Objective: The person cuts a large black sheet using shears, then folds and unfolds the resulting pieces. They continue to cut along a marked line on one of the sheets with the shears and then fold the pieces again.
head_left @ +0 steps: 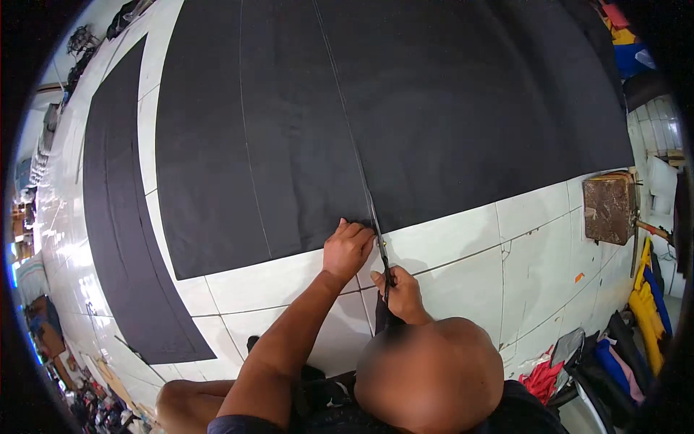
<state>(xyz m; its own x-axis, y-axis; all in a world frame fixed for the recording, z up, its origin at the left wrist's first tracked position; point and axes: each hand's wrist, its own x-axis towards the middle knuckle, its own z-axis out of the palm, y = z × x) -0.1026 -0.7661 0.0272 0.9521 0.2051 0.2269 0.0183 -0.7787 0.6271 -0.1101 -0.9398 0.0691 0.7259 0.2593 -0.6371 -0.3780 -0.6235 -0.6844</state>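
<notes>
A large sheet of black fabric lies spread on white tiles, with pale lines running down it. One of these lines leads to the near edge, where the scissors sit with their blades on the cloth. My right hand is closed around the scissors' handles. Just left of the blades, my left hand has its fingers curled on the fabric's near edge, gripping it beside the line. The fingertips are partly hidden.
A long strip of black fabric lies on the left. At the right stands a worn brown block-shaped object. Coloured cloth, including a yellow piece and a red piece, is heaped at the lower right.
</notes>
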